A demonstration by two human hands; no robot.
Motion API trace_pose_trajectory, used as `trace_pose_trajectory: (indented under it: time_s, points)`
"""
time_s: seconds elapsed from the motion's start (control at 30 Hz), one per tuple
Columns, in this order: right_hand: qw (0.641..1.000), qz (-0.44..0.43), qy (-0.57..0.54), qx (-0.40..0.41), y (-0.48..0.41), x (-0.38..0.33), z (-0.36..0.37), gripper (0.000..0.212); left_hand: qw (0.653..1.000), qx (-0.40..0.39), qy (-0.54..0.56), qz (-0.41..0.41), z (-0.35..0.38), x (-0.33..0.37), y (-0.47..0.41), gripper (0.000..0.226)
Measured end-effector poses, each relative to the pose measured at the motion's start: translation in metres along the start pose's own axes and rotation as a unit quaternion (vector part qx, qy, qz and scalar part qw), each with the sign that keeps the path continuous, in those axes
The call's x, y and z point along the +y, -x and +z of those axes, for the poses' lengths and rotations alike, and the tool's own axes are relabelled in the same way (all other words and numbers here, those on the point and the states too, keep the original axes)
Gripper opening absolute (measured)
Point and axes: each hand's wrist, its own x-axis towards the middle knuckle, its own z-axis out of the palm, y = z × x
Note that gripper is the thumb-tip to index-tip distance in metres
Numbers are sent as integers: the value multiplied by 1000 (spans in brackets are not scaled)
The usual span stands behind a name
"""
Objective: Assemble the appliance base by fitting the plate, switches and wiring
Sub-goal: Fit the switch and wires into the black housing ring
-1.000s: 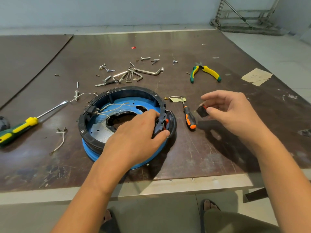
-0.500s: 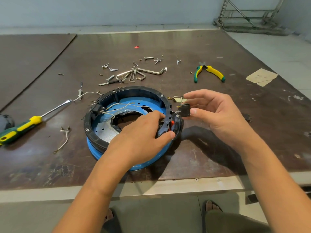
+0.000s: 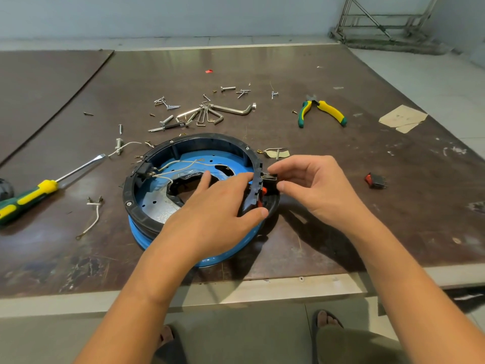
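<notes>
- Left hand [image 3: 215, 206] grips the base [image 3: 183, 143] at its right side: the thumb presses on the outside of the black ring and the other fingers reach over the rim to the inside, the index finger stretched out over the middle.
- Right hand [image 3: 315, 187] pinches a small black switch [image 3: 271, 177] between thumb and fingertips and holds it against the outside of the ring, just above the left thumb. I cannot tell if it already sits in its opening.
- The base lies flat on the desk [image 3: 341, 219], near the front edge, directly before the person.
- What seems done: a metal plate [image 3: 157, 203] lies inside the base, and a black part [image 3: 143, 170] sits on the inner left wall, with white wires [image 3: 181, 166] running from it across the plate.
- The far ends of these wires lie free, so I judge the wiring is not finished.
- What is left: a red switch [image 3: 375, 180] lies on the desk well apart to the right of the base, not fitted, and one loose wire [image 3: 93, 219] lies to the left.
- Many screws [image 3: 168, 105] and hex keys [image 3: 210, 114] lie scattered behind the base, so the fastening probably is not complete.
- The screwdriver [image 3: 39, 191] at the left and the pliers [image 3: 322, 111] at the far right lie on the desk, not in any hand.
- In my judgement the task is around its middle.
</notes>
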Motion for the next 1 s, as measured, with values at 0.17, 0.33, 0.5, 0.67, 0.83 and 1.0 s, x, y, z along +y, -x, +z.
trace_pose_trajectory:
  time_s: [0.17,0.33,0.5,0.67,0.83,1.0]
  points:
    - [1000,-9,9,2,-1,1,0,30,1000,2,2,4,0,1,2,44]
    - [1000,-3,9,12,-2,2,7,33,1000,-13,-11,6,-3,1,3,55]
    - [995,20,81,52,-5,3,11,25,1000,-15,-17,-6,-3,2,4,63]
    - [992,25,106,62,-4,4,12,18,999,-33,-8,-9,0,-2,2,95]
    - [989,33,127,74,-5,2,16,21,999,-35,-19,26,-2,-2,1,92]
    - [988,35,123,82,-6,0,20,21,999,-40,-32,14,-1,-2,1,103]
